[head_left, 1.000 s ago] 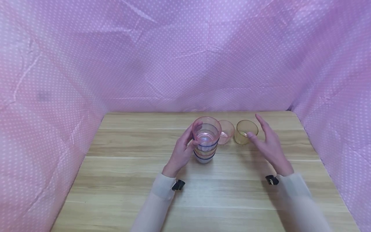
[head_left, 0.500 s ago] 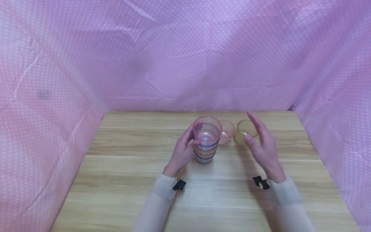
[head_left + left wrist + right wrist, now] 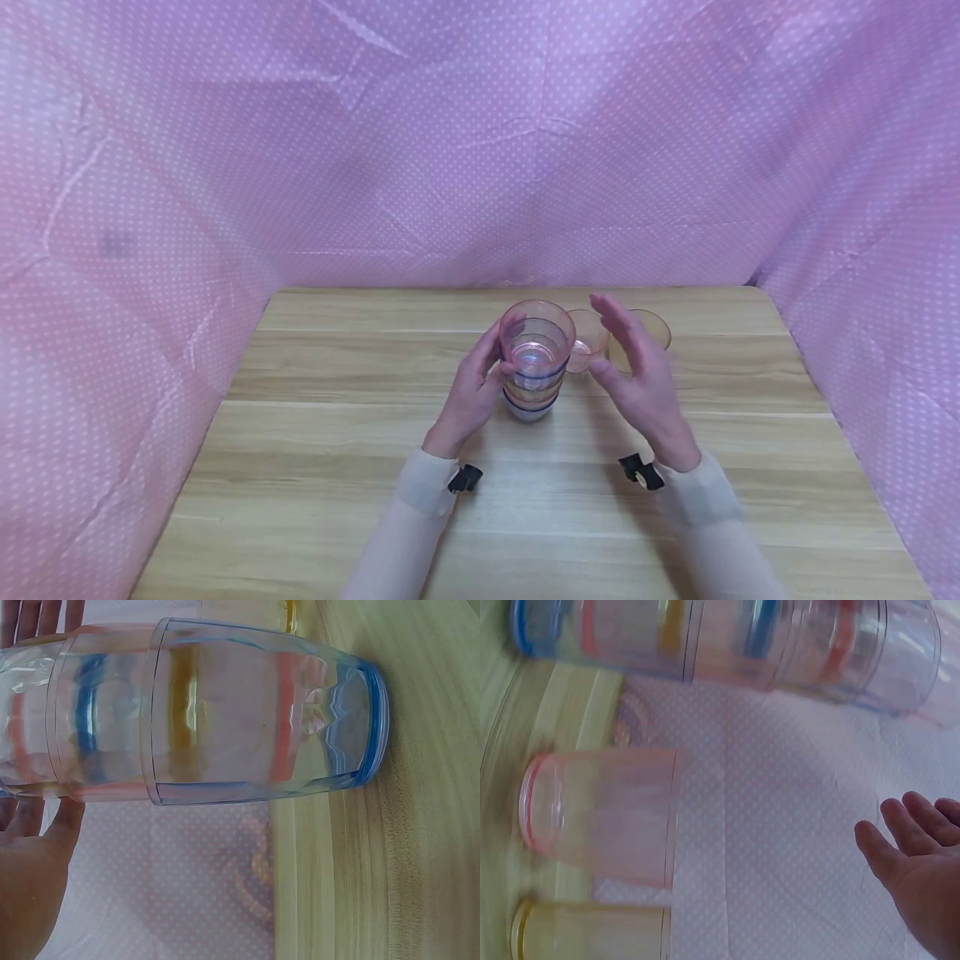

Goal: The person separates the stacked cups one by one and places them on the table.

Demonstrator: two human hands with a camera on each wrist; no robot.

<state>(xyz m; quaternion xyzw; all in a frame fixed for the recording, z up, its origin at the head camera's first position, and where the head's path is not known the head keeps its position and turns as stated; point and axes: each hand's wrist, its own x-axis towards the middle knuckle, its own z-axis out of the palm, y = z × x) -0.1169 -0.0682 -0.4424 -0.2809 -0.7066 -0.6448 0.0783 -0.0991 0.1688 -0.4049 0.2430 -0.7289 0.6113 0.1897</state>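
My left hand (image 3: 474, 387) grips the upper part of a tall stack of nested clear plastic cups (image 3: 531, 393), thumb on the near side and fingers behind. The stack stands upright, a pink-rimmed cup on top; blue, amber and red bands show through its walls in the left wrist view. Just right of it, a single pink cup (image 3: 585, 337) stands upright on the table. Beside that is a yellow cup (image 3: 654, 329), partly hidden behind my right hand (image 3: 639, 387). My right hand is raised, holding nothing, its fingers extended and thumb apart.
The wooden table (image 3: 337, 500) ends at a back edge close behind the cups. Pink polka-dot cloth (image 3: 420, 167) hangs behind the table and along both sides.
My right hand has moved left from beside the yellow cup to in front of it, toward the stack. The left hand and the stack have stayed nearly still.
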